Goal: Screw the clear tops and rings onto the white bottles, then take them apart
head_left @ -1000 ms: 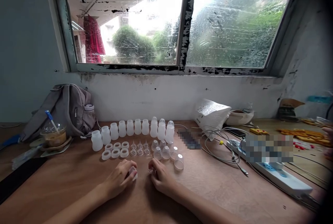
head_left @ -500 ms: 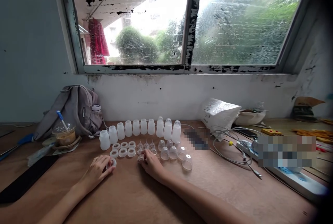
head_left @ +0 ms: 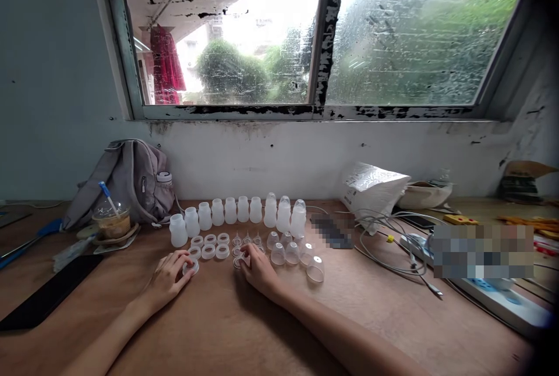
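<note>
My left hand (head_left: 171, 274) is closed on a translucent ring (head_left: 191, 267) resting on the table, at the near end of several similar rings (head_left: 208, 251). My right hand (head_left: 254, 265) has its fingers together on a small clear nipple (head_left: 238, 262), in front of several more nipples (head_left: 247, 238). Behind them, frosted bottles (head_left: 217, 212) stand upright in a curved row. Three bottles at the right end (head_left: 283, 216) wear clear domed caps. Loose clear caps (head_left: 292, 254) stand right of my right hand.
A grey backpack (head_left: 126, 184), an iced drink (head_left: 112, 222) and a black mat (head_left: 52, 291) lie at the left. To the right are a white pouch (head_left: 373, 190), coiled cables (head_left: 375, 256) and a power strip (head_left: 519, 306). A window is above.
The view has shifted slightly, moving the scene a little right and up. My right fingers have drawn slightly toward me at the nearest nipple. My left hand stays at the ring.
</note>
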Available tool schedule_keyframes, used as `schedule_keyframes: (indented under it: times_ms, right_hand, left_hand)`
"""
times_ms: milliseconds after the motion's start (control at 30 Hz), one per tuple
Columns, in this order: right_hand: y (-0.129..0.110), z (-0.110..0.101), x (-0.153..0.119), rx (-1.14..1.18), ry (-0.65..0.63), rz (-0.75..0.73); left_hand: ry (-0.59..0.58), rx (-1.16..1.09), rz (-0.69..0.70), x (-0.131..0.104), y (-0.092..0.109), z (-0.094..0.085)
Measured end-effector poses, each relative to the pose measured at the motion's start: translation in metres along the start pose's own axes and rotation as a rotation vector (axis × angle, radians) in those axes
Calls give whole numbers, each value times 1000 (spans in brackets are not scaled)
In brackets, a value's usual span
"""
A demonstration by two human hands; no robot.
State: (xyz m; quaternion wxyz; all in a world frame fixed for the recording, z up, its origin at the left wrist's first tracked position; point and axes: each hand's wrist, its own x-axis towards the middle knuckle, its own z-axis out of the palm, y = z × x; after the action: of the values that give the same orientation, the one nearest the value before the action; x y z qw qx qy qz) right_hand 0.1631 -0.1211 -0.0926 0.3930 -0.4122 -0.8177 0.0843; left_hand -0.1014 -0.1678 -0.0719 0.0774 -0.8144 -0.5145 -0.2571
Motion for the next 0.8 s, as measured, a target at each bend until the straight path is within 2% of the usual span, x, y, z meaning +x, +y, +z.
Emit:
schedule_keyframes:
  times_ms: [200,300,400,567,700,800]
  right_hand:
    - [4,-52,39,-199,134,-45]
    - [22,-80,67,-419,145,-8]
    - [45,-96,90,-635,151,48]
    - [71,-96,110,-819,57,82]
    - [72,-90,109,-781,53,82]
    - [68,-88,105,-709,74,88]
  left_hand:
    - [37,-10,30,0,1,2]
    - [62,0,65,-1,-1,5]
    - [99,14,104,-2,-3,8]
    - [124,24,140,-2,6,3]
    - [135,17,172,3,19,0]
    - [140,24,231,17,33,-5]
